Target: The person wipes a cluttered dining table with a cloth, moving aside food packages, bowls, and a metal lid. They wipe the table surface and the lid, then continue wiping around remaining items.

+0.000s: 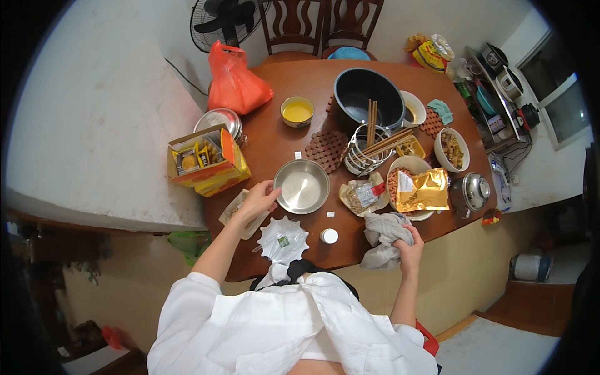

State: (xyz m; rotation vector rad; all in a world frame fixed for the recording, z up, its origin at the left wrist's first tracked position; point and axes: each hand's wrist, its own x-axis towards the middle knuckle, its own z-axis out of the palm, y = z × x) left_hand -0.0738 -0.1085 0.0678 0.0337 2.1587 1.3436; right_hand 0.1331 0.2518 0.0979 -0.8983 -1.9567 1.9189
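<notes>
At the left rim of a shallow stainless steel bowl [302,186], my left hand [258,200] grips the edge with its fingertips. The bowl looks empty and rests on the wooden table [262,154]. A crumpled grey cloth [382,239] is held in my right hand [410,246], over the table's near edge. Between my hands stand a white-capped jar [329,236] and a scalloped white dish [282,241] with clear plastic over it. A paper-like packet [229,213] lies partly under my left forearm. Beside the cloth is an opened packet of dried strands [363,196].
A snack box [211,166] and red plastic bag [236,84] stand left. A bowl of yellow liquid [297,112], a large dark pot [368,98] and a chopstick basket [368,154] are farther back. A gold pouch [424,190] lies on a peanut bowl [393,185], near a lidded pot [470,194].
</notes>
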